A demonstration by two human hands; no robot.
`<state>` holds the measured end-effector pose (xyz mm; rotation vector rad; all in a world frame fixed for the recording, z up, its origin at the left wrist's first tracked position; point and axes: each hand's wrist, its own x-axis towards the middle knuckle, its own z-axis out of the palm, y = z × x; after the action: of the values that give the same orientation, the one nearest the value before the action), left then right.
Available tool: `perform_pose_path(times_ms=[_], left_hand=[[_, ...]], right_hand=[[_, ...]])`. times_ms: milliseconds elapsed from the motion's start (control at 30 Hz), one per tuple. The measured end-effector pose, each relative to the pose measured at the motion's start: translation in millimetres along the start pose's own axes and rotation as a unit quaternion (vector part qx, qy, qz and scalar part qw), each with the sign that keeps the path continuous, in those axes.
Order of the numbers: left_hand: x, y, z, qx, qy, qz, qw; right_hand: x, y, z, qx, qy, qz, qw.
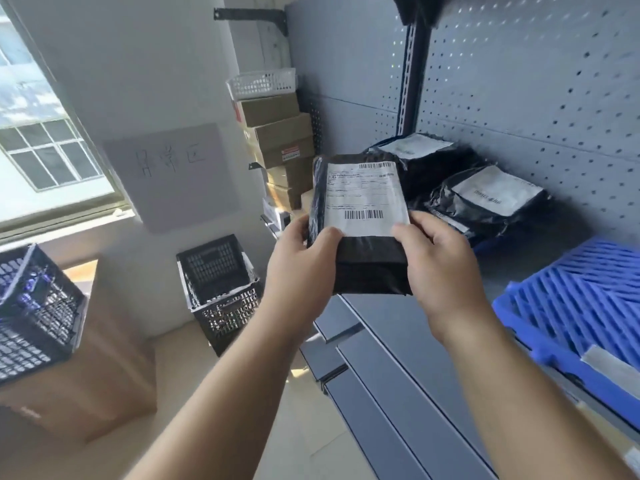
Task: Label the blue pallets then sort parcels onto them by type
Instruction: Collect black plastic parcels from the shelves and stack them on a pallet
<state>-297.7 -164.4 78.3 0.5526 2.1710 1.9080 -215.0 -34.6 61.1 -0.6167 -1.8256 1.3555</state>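
We are at the sorting step. The left hand [304,258] and right hand [440,268] each grip a lower corner of the black parcel [360,209], held in the air with its label facing us. The blue pallet [571,306] lies on the shelf to the right; its tag, if it is one, is too blurred to read. Next, read the label and choose the pallet.

Black parcel [363,237] – white label up, held aloft, blue pallet [585,306] right
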Motion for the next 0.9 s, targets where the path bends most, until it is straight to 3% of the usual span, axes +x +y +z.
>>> perform_pose_path(times_ms=[400, 667, 900], left_hand=[[106, 27, 124, -0.028, -0.153, 0.043, 0.987], [165, 35, 176, 0.011, -0.301, 0.12, 0.946], [201, 32, 202, 0.029, -0.37, 0.157, 0.915]], right_hand=[[97, 18, -62, -0.067, 0.194, -0.007, 0.979], [134, 31, -73, -0.084, 0.338, 0.02, 0.937], [151, 35, -68, -0.099, 0.413, 0.056, 0.903]])
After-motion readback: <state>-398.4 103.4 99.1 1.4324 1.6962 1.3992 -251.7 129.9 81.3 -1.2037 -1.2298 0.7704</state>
